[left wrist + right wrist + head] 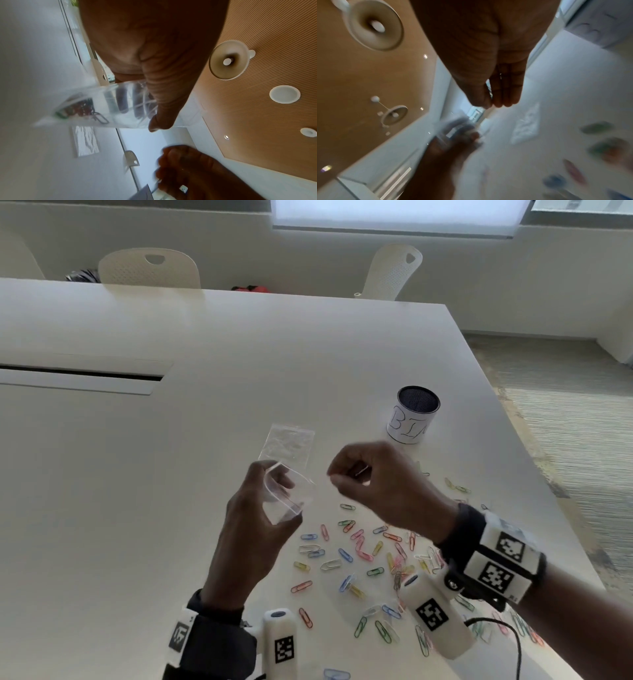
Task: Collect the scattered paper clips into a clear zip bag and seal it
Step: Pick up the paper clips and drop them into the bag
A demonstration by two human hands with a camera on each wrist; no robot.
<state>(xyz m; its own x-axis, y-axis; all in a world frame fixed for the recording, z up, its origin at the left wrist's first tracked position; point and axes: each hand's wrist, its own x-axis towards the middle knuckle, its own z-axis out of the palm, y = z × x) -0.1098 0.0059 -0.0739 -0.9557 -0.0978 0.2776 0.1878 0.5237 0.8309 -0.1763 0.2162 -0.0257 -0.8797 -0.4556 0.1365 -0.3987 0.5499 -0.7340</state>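
Note:
My left hand (279, 496) is raised above the white table (171, 457) and grips a clear zip bag (299, 491) by its mouth, which gapes open toward the right. In the left wrist view the bag (109, 105) hangs below the thumb (163, 108), with a few paper clips (82, 109) at its bottom. My right hand (334, 475) hovers just right of the bag's mouth, thumb and fingertips pinched on a pale paper clip (488, 89). Several coloured paper clips (359, 553) lie scattered on the table beneath both hands.
A second clear bag (287, 443) lies flat just beyond my left hand. A white cup marked BIN (412, 416) stands to the far right. A cable slot (82, 373) cuts the table at left. The table's right edge (513, 419) drops to carpet.

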